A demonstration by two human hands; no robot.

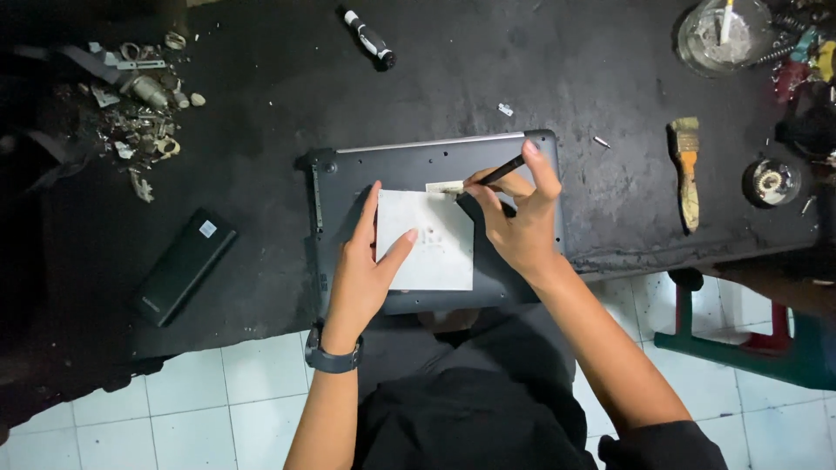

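A dark grey laptop (522,157) lies bottom-up at the near edge of the black worktop (261,157), just in front of the person. A white sheet of paper (431,252) rests on its underside. The left hand (361,274) lies flat on the sheet's left edge, grip wide, fingers spread and holding nothing. The right hand (518,222) pinches a thin black tool (503,172), its tip at the sheet's top edge. A black battery pack (183,265) lies towards the near left corner, a paintbrush (688,170) near the right edge, and a black screwdriver (370,39) at the far edge.
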